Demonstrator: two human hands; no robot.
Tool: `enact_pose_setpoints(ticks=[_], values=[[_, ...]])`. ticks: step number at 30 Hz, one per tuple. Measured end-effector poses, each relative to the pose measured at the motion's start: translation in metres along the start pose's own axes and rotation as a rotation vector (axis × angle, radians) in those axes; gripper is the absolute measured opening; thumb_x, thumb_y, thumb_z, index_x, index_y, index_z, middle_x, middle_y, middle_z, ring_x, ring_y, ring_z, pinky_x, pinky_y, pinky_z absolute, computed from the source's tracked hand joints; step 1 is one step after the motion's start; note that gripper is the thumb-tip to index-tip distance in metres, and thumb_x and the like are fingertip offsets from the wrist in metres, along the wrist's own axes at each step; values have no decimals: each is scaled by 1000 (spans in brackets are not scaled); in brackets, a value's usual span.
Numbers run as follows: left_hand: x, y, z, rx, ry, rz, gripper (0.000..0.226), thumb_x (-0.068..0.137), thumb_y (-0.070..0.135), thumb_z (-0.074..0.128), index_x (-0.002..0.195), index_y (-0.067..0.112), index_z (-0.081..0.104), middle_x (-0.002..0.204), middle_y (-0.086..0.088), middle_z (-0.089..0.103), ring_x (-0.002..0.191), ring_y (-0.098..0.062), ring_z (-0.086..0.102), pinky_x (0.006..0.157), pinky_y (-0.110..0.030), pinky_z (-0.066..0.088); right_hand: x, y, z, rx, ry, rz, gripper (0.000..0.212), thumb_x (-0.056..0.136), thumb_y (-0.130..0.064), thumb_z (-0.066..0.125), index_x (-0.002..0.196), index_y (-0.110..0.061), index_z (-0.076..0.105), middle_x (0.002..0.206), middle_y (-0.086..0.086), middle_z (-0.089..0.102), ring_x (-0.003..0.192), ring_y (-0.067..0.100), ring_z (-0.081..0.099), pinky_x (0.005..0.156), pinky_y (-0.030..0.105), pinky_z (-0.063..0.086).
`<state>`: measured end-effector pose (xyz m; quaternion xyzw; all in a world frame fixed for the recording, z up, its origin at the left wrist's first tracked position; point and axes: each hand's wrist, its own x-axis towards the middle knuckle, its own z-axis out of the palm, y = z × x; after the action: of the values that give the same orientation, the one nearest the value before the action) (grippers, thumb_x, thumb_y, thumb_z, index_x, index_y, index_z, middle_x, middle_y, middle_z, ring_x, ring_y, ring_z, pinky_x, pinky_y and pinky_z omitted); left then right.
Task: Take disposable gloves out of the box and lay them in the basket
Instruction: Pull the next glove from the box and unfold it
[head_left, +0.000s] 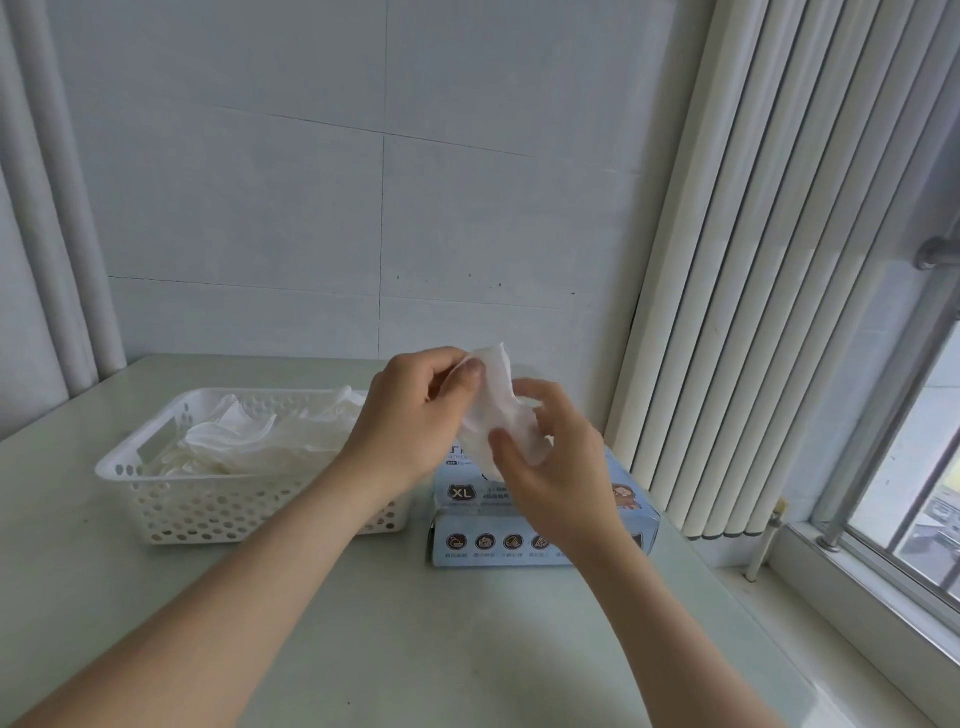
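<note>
I'm seeing the white basket (208, 514) sitting left on the table (363, 623), loose gloves (234, 441) lying inside. Left hand (405, 415) is pinching the top of a crumpled white glove (501, 400). Right hand (561, 467) is gripping its lower part, fingers curling round it, just above the blue box (498, 543). Tiled wall (311, 208) is running behind, with blinds (753, 312) and window (924, 467) at right.

Left grip (410, 410) and right grip (556, 467) are raised close together, left slightly higher, each curled into a pinch.
</note>
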<state>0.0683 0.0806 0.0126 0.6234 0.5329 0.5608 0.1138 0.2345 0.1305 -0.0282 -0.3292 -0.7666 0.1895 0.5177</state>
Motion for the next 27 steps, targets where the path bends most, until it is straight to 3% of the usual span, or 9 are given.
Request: enact_pose_setpoints(ticks=[3,6,9,11,14,17,20,24,27], values=[[3,-1,-3,-16,103,48,35,110,31,53,83,12,66,69,-11,58,61,-21,47,60,-38,40,2,16,4,-220,-97,80,22,93,-20,68,75,-20,55,59,-6,52,49,11,43,46,27,40],[5,0,-8,-18,227,82,35,109,33,49,84,12,62,69,-10,55,63,-24,51,63,-45,52,2,24,4,-371,-199,137,17,92,-22,62,76,-17,59,59,2,56,55,26,53,56,43,53],[6,3,-11,-12,296,66,32,110,33,47,87,14,59,71,-2,55,66,-22,54,67,-56,57,2,26,4,-387,-169,176,16,89,-21,65,76,-19,57,59,-5,55,58,24,54,63,39,46],[7,4,-12,-25,287,16,24,111,32,47,97,16,60,81,3,62,75,-17,61,72,-55,59,2,21,1,-314,-110,189,11,82,-23,71,87,-26,63,70,-15,62,67,12,58,72,39,49],[9,2,-13,-39,216,-68,23,110,38,49,107,19,61,99,3,69,93,-19,68,82,-53,60,-2,9,-5,-153,-169,134,53,71,-44,81,121,-45,62,102,-22,68,104,6,62,91,44,53],[8,4,-12,-30,195,-116,31,108,49,49,103,21,61,97,4,70,91,-18,68,81,-47,60,-7,-1,-5,-51,-258,64,62,70,-64,86,125,-45,63,113,-24,68,113,6,62,93,34,52],[8,3,-13,18,187,-129,26,107,43,53,101,19,61,96,3,68,90,-17,66,74,-35,53,-4,-4,3,40,-97,28,18,95,-41,76,107,-29,79,94,-21,76,92,4,71,70,14,50],[10,4,-17,52,176,-196,23,100,32,60,88,13,59,82,3,61,74,-16,55,65,-31,42,-2,-2,6,-46,58,46,28,109,-32,55,99,-24,81,80,-11,75,76,12,69,63,36,54],[13,6,-21,18,168,-232,25,100,32,61,88,10,59,82,3,59,75,-16,53,65,-31,40,-2,-5,9,1,136,87,29,110,-33,52,104,-24,79,86,-16,77,85,1,71,71,33,59]])
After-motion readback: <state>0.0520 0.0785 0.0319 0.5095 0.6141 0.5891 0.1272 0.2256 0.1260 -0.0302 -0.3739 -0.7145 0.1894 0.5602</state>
